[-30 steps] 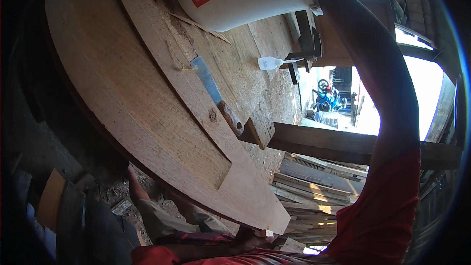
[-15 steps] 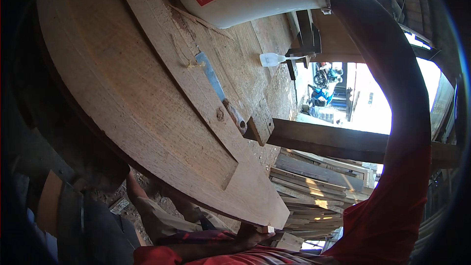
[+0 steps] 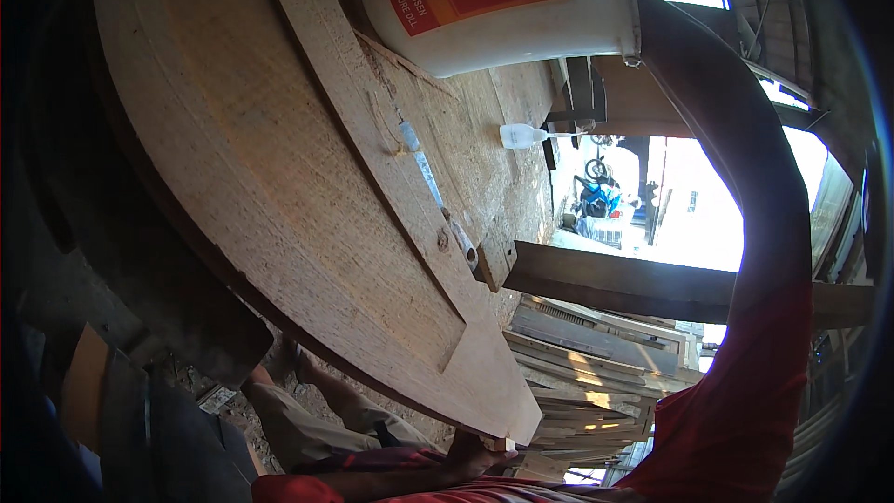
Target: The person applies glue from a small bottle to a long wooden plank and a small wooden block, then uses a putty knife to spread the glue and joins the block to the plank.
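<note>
Panel (image 3: 298, 196) stretches away from the left hand (image 3: 468, 458), which is at its near end, grip impossible to tell; right hand out of sight; bucket (image 3: 503, 33) well beyond the left.

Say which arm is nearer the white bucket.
Right: its forearm reaches up beside the white bucket, hand unseen. The left hand is far lower, at the tip of the wooden panel.

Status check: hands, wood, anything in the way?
Left hand at near tip of wooden panel. Right hand unseen, arm near white bucket. Bladed tool close alongside panel.
</note>
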Demonstrator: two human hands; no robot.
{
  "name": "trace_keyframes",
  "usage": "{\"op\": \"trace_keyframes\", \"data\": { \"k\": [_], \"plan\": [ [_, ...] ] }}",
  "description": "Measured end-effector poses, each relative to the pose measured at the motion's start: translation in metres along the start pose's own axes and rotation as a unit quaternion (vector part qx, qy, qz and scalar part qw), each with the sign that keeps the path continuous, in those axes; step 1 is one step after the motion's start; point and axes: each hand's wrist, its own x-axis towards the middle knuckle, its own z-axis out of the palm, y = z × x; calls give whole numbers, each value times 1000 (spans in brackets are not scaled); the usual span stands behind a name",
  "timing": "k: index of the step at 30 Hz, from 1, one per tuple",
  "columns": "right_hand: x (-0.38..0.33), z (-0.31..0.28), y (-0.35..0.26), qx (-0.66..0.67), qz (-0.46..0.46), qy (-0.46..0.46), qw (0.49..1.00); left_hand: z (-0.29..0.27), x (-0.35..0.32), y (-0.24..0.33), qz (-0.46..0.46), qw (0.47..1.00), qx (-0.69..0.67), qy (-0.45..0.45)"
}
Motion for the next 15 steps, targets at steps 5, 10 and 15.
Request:
{"op": "trace_keyframes", "data": {
  "k": [5, 10, 15],
  "plan": [
    [4, -6, -2, 0, -5, 6, 1000, 1, 5, 4, -3, 1000, -7, -7],
    [12, -3, -10, 7, -30, 19, 999, 4, 5, 7, -1, 1000, -12, 6],
    [2, -10, -6, 20, -69, 74, 995, -6, -11, 19, -2, 999, -36, 3]
  ]
}}
